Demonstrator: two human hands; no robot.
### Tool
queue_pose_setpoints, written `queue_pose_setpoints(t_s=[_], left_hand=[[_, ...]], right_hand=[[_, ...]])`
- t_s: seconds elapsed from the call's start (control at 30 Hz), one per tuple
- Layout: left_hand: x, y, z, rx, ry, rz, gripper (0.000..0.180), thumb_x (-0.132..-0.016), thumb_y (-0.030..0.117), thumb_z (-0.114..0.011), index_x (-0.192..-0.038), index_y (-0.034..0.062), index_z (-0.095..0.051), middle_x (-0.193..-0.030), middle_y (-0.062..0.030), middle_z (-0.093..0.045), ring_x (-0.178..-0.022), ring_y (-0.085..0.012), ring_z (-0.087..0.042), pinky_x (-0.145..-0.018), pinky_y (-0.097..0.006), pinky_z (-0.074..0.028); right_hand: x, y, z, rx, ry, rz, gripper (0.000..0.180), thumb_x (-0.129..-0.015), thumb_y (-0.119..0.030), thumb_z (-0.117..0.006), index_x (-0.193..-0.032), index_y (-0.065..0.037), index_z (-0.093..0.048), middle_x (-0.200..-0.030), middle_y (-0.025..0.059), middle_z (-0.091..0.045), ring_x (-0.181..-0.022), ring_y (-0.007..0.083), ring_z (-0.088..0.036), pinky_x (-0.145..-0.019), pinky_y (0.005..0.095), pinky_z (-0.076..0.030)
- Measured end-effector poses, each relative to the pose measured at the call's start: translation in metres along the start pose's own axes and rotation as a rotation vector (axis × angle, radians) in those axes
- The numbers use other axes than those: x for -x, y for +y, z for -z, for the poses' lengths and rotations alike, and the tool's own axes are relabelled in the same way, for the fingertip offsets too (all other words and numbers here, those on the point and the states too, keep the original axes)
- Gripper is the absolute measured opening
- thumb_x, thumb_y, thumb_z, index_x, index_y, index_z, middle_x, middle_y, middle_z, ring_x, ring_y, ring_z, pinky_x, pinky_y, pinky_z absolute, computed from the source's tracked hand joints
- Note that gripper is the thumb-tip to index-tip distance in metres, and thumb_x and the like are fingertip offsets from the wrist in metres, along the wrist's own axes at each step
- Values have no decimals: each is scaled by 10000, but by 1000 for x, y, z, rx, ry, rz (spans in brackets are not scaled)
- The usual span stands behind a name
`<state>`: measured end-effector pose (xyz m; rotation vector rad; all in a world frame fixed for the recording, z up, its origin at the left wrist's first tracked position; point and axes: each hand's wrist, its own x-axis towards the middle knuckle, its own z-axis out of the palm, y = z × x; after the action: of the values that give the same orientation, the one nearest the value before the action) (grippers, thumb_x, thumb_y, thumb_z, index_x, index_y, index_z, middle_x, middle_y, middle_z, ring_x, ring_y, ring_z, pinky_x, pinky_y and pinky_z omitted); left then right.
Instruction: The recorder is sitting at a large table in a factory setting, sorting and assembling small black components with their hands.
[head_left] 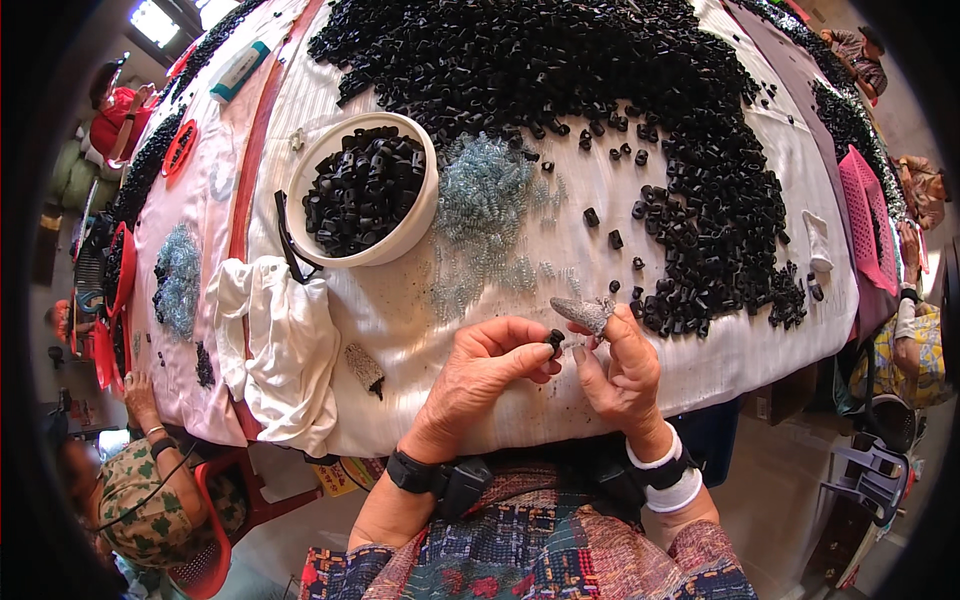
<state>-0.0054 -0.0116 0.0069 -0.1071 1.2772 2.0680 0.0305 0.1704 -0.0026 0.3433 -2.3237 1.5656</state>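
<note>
Near the front edge of the table, my left hand (485, 365) pinches a small black plastic part (555, 341) between thumb and fingertips. Just to its right, my right hand (625, 375) has thumb and fingers drawn together; whatever lies between them is too small to make out. A grey knitted finger cover (582, 314) sits on a finger of this hand, pointing toward the left. Beyond my hands lies a pile of small clear-bluish coil springs (485, 185), with some scattered loose. A large heap of black plastic parts (560, 60) spreads over the far side and right of the table.
A white bucket (428, 215) full of black parts stands left of the springs. A white cloth (275, 350) hangs over the front edge, beside another knitted finger cover (363, 368). A pink basket (868, 220) stands far right. Other people sit around, including a person (150, 500) at left.
</note>
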Motion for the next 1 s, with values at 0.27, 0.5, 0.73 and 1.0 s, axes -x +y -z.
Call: queue_pose_setpoints(t_s=[0.27,0.5,0.73,1.0], left_hand=[[-2,-3,2,18,-12,-32,154,-819,76,-690,-936,15,-611,-841,-65,-670,-757,-123,-637,-697,-239,-516],[-1,-2,-2,-39,22,-29,168,-813,84,-702,-940,14,-617,-827,-58,-667,-729,-115,-631,-669,-239,-516],[1,-5,-1,-113,17,-86,190,-816,93,-701,-964,3,-621,-831,-63,-669,-739,-109,-625,-675,-238,-513],[0,1,-1,2,-7,17,206,-867,125,-644,-1009,-20,-611,-855,-79,-666,-756,-127,-634,-693,-244,-518]], right_hand=[[1,-1,-9,-187,100,-142,370,-748,85,-602,-1112,18,-584,-913,91,-618,-737,148,-564,-639,247,-459],[3,-1,-7,-422,31,-297,340,-806,74,-602,-1139,28,-554,-1016,98,-606,-904,139,-624,-763,245,-501],[1,-2,-10,-322,55,-270,300,-778,82,-622,-1068,10,-593,-916,82,-631,-861,139,-638,-718,249,-509],[-2,0,-4,-248,28,-189,306,-731,91,-647,-1017,-15,-620,-838,74,-628,-709,145,-592,-634,253,-482]])
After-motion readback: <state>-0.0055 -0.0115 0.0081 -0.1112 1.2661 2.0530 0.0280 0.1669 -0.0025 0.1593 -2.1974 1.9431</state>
